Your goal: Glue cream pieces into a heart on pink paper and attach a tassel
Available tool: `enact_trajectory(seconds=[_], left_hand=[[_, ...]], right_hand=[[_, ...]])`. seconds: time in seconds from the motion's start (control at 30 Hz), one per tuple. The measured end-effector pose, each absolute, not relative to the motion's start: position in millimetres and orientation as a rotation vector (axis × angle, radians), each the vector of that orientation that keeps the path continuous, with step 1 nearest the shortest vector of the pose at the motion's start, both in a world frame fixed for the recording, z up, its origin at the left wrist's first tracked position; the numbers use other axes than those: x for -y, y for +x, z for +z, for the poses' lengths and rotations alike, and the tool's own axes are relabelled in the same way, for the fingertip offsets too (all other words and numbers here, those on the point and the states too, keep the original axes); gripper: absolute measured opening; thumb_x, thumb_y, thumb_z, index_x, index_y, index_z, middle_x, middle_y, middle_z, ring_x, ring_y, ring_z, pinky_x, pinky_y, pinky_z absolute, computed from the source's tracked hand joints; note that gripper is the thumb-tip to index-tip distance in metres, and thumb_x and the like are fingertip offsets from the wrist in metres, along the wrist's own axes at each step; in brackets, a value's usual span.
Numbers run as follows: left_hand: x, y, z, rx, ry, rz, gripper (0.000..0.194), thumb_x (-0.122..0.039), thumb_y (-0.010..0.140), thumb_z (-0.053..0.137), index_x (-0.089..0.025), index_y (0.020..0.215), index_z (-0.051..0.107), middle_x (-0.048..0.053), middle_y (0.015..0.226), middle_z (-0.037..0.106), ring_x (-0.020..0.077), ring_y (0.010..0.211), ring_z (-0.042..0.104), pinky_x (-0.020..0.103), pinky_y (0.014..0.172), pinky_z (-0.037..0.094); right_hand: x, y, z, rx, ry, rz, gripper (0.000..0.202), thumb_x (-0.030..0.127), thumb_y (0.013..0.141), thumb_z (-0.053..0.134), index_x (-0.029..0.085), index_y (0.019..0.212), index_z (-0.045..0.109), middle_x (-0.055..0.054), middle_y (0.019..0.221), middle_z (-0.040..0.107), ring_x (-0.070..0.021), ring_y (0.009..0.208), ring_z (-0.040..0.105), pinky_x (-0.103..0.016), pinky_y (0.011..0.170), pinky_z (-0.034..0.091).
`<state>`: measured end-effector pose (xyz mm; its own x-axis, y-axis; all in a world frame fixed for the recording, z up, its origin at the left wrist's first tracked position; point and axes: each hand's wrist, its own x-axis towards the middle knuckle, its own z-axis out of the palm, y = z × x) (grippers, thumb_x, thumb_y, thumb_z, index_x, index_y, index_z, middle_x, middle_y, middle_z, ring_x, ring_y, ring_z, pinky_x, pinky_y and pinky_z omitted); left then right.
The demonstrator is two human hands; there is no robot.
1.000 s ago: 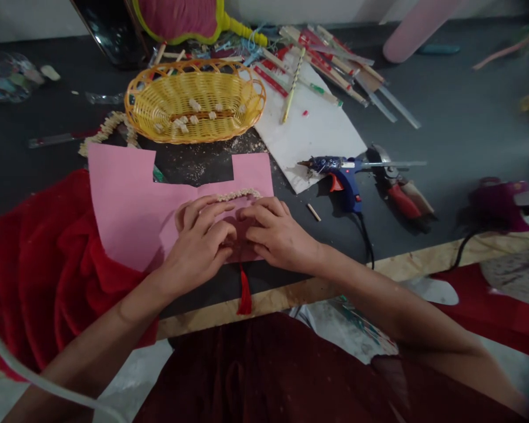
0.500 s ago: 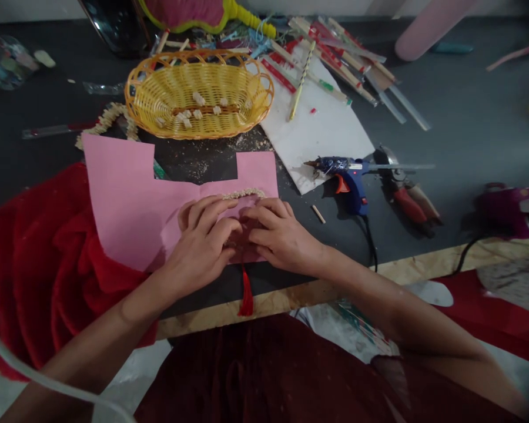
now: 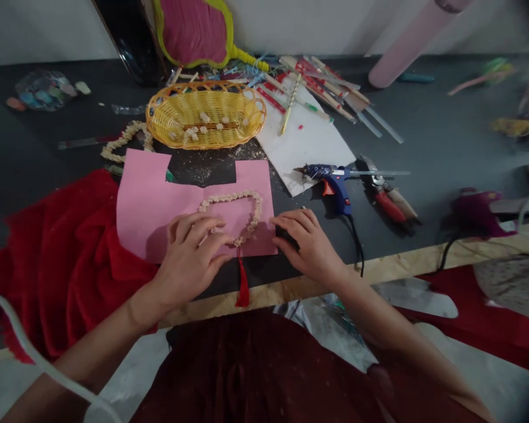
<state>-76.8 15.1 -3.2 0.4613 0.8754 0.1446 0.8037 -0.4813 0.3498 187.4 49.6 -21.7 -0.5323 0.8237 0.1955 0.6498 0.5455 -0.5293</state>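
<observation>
A pink paper (image 3: 145,200) with a notch in its top edge lies on the dark table. On its right half rests a loop of small cream beads (image 3: 256,212), with a red tassel (image 3: 242,285) hanging from its lower end past the paper. My left hand (image 3: 194,247) lies over the loop's left side, fingers apart and curved, touching it or the paper. At the paper's right edge is my right hand (image 3: 306,242), fingers bent and apart, holding nothing that I can see.
Behind the paper is a yellow basket (image 3: 207,138) with bead pieces, beside another bead loop (image 3: 114,144). A blue glue gun (image 3: 341,191) and red-handled pliers (image 3: 390,202) lie right. Red cloth (image 3: 83,252) bunches left; a pink bottle (image 3: 405,47) stands behind.
My right hand has moved right, off the bead loop, to the paper's edge. More of the loop now shows. My left hand stays on the left side. The camera view has tilted up.
</observation>
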Motion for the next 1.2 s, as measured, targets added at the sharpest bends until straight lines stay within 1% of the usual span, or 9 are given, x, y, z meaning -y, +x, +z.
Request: enact_trajectory(seconds=[0.1, 0.2, 0.47, 0.57, 0.67, 0.83, 0.93, 1.03, 1.2], left_hand=[[8.6, -76.3, -13.0, -1.403, 2.527, 0.338, 0.026, -0.029, 0.088, 0.058, -0.023, 0.113, 0.062, 0.006, 0.123, 0.061, 0.0261, 0.118, 0.048, 0.046, 0.103, 0.036], [24.3, -72.3, -21.6, -1.415, 2.616, 0.314, 0.036, -0.035, 0.088, 0.059, -0.024, 0.122, 0.058, 0.004, 0.126, 0.062, 0.0253, 0.116, 0.051, 0.048, 0.107, 0.030], [32.6, -69.0, -25.8, -1.442, 2.667, 0.312, 0.043, -0.034, 0.089, 0.057, -0.026, 0.131, 0.052, 0.003, 0.127, 0.063, 0.0245, 0.115, 0.055, 0.050, 0.112, 0.019], [32.4, -70.0, -19.9, -1.433, 2.667, 0.428, 0.036, -0.026, 0.091, 0.052, -0.025, 0.127, 0.054, 0.005, 0.122, 0.066, 0.0225, 0.110, 0.058, 0.048, 0.109, 0.023], [31.4, -72.5, -7.6, -1.440, 2.643, 0.684, 0.028, -0.016, 0.093, 0.046, -0.024, 0.116, 0.059, 0.005, 0.109, 0.070, 0.0186, 0.099, 0.063, 0.043, 0.101, 0.033], [29.0, -81.1, 7.9, -1.533, 2.395, 0.931, 0.017, -0.019, 0.091, 0.050, -0.022, 0.094, 0.066, 0.004, 0.093, 0.071, 0.0183, 0.090, 0.063, 0.036, 0.088, 0.044], [27.8, -84.6, 0.4, -1.609, 2.293, 0.939, 0.013, -0.025, 0.089, 0.055, -0.022, 0.091, 0.067, 0.004, 0.093, 0.070, 0.0185, 0.092, 0.063, 0.036, 0.089, 0.045], [27.8, -83.3, -14.8, -1.627, 2.255, 0.825, 0.013, -0.029, 0.089, 0.057, -0.022, 0.086, 0.067, 0.003, 0.091, 0.070, 0.0188, 0.092, 0.063, 0.037, 0.088, 0.047], [31.5, -74.0, -30.0, -1.517, 2.316, 0.685, 0.020, -0.019, 0.091, 0.049, -0.020, 0.099, 0.067, 0.007, 0.105, 0.069, 0.0202, 0.101, 0.061, 0.040, 0.091, 0.049]], right_hand=[[-34.3, 190.9, -24.0, 2.261, -1.204, 0.581, 0.019, 0.017, 0.093, 0.050, 0.019, 0.106, 0.064, -0.008, 0.097, 0.068, -0.0198, 0.092, 0.062, -0.036, 0.084, 0.052], [-25.2, 188.6, -26.4, 2.207, -1.201, 0.533, 0.017, 0.016, 0.094, 0.049, 0.019, 0.094, 0.066, -0.006, 0.087, 0.070, -0.0178, 0.082, 0.064, -0.031, 0.076, 0.053], [-24.8, 182.9, -30.5, 2.237, -1.324, 0.466, 0.022, 0.022, 0.095, 0.045, 0.018, 0.086, 0.064, -0.007, 0.082, 0.069, -0.0189, 0.079, 0.063, -0.030, 0.075, 0.049], [-27.2, 196.6, -26.1, 2.143, -1.460, 0.494, 0.024, 0.025, 0.096, 0.041, 0.019, 0.086, 0.061, -0.007, 0.083, 0.068, -0.0184, 0.080, 0.063, -0.029, 0.075, 0.047], [-31.0, 207.8, -9.8, 1.930, -1.602, 0.408, 0.024, 0.030, 0.096, 0.040, 0.021, 0.086, 0.060, -0.004, 0.077, 0.066, -0.0169, 0.072, 0.062, -0.027, 0.068, 0.046], [-35.3, 185.7, 8.6, 2.042, -1.452, 0.416, 0.021, 0.024, 0.092, 0.046, 0.023, 0.082, 0.064, -0.003, 0.080, 0.068, -0.0171, 0.073, 0.062, -0.027, 0.068, 0.046], [-33.4, 160.1, -2.4, 2.264, -1.356, 0.478, 0.017, 0.019, 0.088, 0.052, 0.020, 0.080, 0.066, -0.005, 0.085, 0.070, -0.0186, 0.082, 0.062, -0.029, 0.077, 0.047], [-29.8, 142.6, -16.5, 2.324, -1.463, 0.417, 0.013, 0.028, 0.088, 0.059, 0.020, 0.085, 0.069, -0.007, 0.092, 0.070, -0.0209, 0.089, 0.060, -0.032, 0.082, 0.045], [-27.4, 133.7, -22.0, 2.305, -1.633, 0.358, 0.013, 0.034, 0.087, 0.060, 0.024, 0.088, 0.069, -0.003, 0.092, 0.069, -0.0211, 0.092, 0.058, -0.032, 0.079, 0.042]])
